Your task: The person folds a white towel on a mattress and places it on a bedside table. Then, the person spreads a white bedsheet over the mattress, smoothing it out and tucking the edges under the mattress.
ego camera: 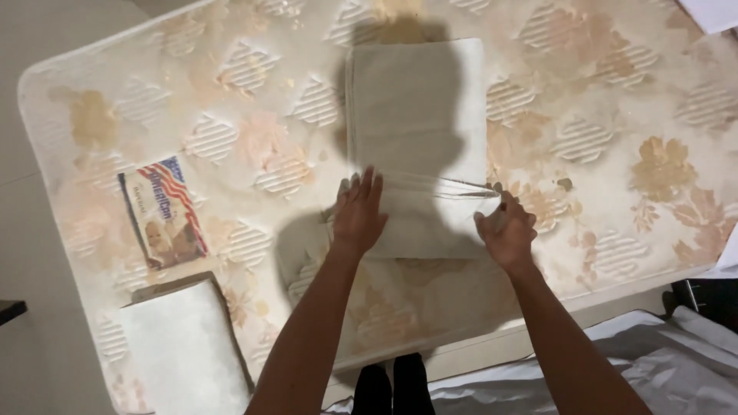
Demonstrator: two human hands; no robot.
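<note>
One bare mattress (615, 100) with a flower pattern. Two hands: the left hand (358, 214) and the right hand (506, 229). One folded beige towel (415, 115) lies under and beyond the fingers (369, 184). One folded white cloth (184, 346) and one printed packet (163, 214) lie left of the fingers. One grey sheet (661, 361) lies to their near right.

Bare mattress (615, 115) flanks the folded towel (415, 115).
</note>
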